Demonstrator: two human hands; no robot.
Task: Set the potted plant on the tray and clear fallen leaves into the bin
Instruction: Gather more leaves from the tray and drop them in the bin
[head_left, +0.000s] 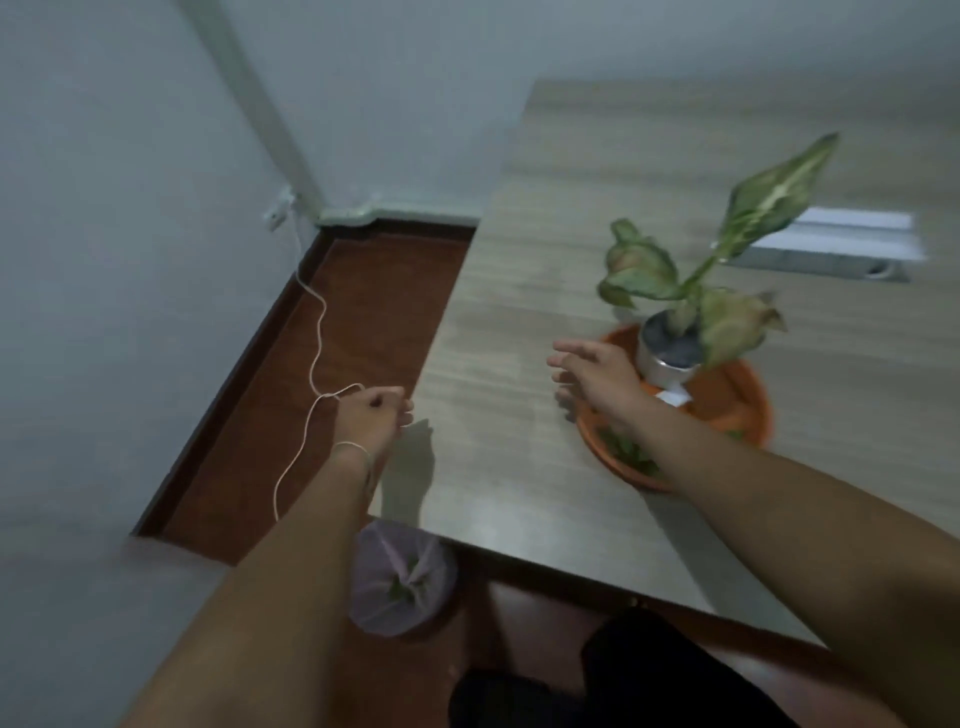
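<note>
Potted plant upright on orange tray

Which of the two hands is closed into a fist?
The left hand, at the table's left edge, is closed. The right hand, beside the orange tray, has its fingers spread open.

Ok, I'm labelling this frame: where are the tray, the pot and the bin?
tray (748, 387): head view, bare orange floor at right.
pot (667, 371): head view, white front wall.
bin (402, 582): head view, bag liner under table edge.
</note>
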